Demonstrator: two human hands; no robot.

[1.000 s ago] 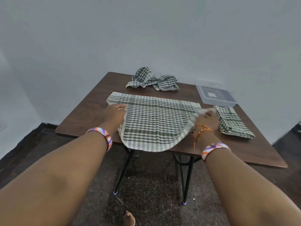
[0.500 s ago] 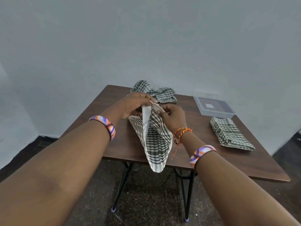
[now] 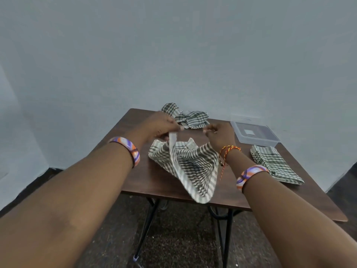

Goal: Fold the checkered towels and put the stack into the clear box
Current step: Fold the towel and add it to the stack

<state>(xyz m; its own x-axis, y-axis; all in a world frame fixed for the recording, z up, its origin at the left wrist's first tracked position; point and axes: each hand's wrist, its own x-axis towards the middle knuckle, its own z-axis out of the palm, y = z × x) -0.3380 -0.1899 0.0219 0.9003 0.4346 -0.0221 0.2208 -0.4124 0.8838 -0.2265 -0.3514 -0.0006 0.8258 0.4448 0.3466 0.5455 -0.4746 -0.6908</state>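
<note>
A green-and-white checkered towel (image 3: 193, 167) hangs doubled over the middle of the brown table (image 3: 154, 182), its lower tip drooping past the near edge. My left hand (image 3: 162, 124) pinches one top corner of it and my right hand (image 3: 220, 135) pinches the other, the two held slightly apart above the table. A stack of folded checkered towels (image 3: 274, 163) lies at the right side. The clear box (image 3: 255, 133) stands behind that stack, at the far right. Crumpled unfolded towels (image 3: 187, 117) lie at the far edge.
The table stands against a pale wall, on black metal legs (image 3: 146, 229) over a dark speckled floor. Bare tabletop shows at the left and along the near right edge.
The towel was lifted off the table and brought together at the top; since half a second ago my hands have drawn apart, spreading the upper edge. The camera tilted up.
</note>
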